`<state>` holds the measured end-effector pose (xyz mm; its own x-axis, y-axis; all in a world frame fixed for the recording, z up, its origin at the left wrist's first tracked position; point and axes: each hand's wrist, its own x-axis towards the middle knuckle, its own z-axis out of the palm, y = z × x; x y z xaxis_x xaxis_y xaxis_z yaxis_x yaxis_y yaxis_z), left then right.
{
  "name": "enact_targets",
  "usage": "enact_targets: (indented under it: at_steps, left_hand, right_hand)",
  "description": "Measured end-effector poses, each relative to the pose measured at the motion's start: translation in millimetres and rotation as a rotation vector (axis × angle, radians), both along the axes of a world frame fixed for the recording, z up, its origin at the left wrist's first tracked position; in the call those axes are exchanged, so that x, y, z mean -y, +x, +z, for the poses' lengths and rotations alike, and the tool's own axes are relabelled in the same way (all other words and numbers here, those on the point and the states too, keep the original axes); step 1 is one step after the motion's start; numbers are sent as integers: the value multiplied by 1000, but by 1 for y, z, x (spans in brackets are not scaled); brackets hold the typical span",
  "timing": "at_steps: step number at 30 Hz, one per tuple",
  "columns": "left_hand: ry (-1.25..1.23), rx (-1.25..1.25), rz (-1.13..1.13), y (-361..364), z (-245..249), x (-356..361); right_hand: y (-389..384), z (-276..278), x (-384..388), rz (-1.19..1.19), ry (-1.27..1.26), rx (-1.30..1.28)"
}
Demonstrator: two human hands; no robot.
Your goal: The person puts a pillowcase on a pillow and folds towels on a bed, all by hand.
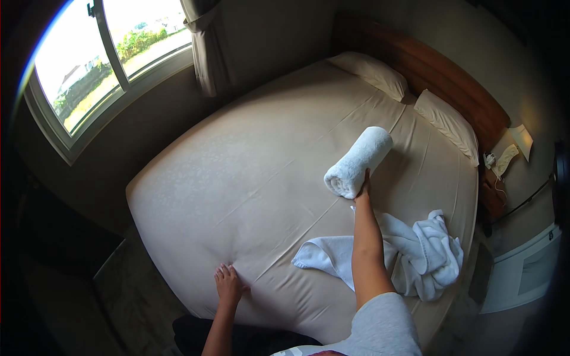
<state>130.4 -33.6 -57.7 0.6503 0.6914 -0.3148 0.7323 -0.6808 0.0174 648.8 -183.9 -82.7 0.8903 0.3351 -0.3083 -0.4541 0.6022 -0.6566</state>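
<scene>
A rolled white towel [363, 159] is at the middle right of the bed, above the sheet or resting on it; which one I cannot tell. My right hand [364, 186] grips its near side, with most of the fingers hidden by the roll. My left hand [228, 283] lies on the beige fitted sheet [237, 178] near the bed's front edge, fingers spread and nothing held. Beneath and beside my right forearm, a crumpled white towel [430, 252] spreads over the sheet.
Two beige pillows [374, 74] lean by the wooden headboard [427, 65]. A lamp [522, 141] and a corded phone [504, 161] are at the far right. Upper left, a window [122, 80] has a tied curtain [208, 50]. Below right is a white panel [525, 273].
</scene>
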Motion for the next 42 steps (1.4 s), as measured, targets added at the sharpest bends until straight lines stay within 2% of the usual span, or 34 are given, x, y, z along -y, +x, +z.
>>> enact_targets:
  at_steps: [2,5,6,9,13,17,18,21,24,27,31,32,35,36,39,41,42]
  left_hand:
    - [3,-33,4,-2,-1,-1]
    - [7,-46,9,4,-5,0]
    - [11,-53,10,3,-5,-1]
    - [-1,-61,13,3,-2,-1]
    - [-15,-43,14,2,0,-1]
    - [-17,-10,12,-2,0,1]
    - [-16,-2,6,-2,0,1]
    - [-17,-6,2,-2,2,2]
    - [-16,-19,5,-1,2,1]
    - [-20,-13,5,-1,2,1]
    - [-13,15,-3,-4,-2,1]
    - [-13,24,-8,-5,-2,0]
    - [-28,54,-12,-9,2,0]
    - [-37,63,-12,-10,4,0]
    - [-29,105,-34,-13,3,0]
    - [-19,105,-41,-14,0,-2]
    - [-13,105,-48,-13,0,-2]
  right_hand:
    - [6,-8,-2,-47,74,-130]
    - [27,-33,-14,-112,-17,-1]
    - [17,-17,-16,-143,-170,-54]
    - [17,-9,-15,-99,-274,-55]
    - [11,2,-3,-39,-325,-184]
    - [11,0,1,-109,-396,53]
    - [13,8,-3,-135,-446,5]
    - [-10,35,-9,-373,-904,213]
    - [-28,56,-21,-140,-1427,393]
    - [-38,60,-21,32,-1538,500]
    - [-34,62,-23,34,-1536,519]
    - [-35,62,-17,14,-1454,541]
    - [-33,47,18,-347,-1007,737]
    - [-45,56,35,-350,-1043,797]
    - [-67,65,88,-325,-898,1018]
    - [-76,80,125,-255,-947,1104]
    - [-73,83,146,-171,-1094,1129]
